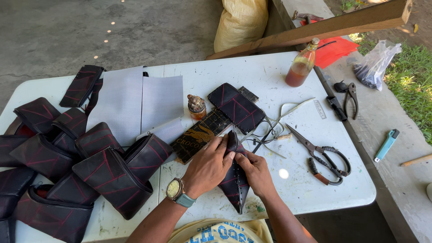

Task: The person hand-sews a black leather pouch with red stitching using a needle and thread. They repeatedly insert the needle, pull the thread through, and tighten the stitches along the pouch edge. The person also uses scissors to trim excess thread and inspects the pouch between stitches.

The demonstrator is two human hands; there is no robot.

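Near edge of white table (288,189): left hand (208,165) & right hand (255,170), fingers pinched on an unfinished black pouch (235,180) w/ red stitching. Left: approx. a dozen finished pouches (67,166) piled. Right: scissors (321,155). Farther: another flat panel (236,107) waits, so work looks partway.

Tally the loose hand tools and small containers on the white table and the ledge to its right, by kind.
Scissors: 1
Pliers: 1
Lighter: 1
Bottle of amber liquid: 1
Small jar: 1
Total: 5
Both hands, left hand and right hand, grip a dark stitched pouch, not counted here.
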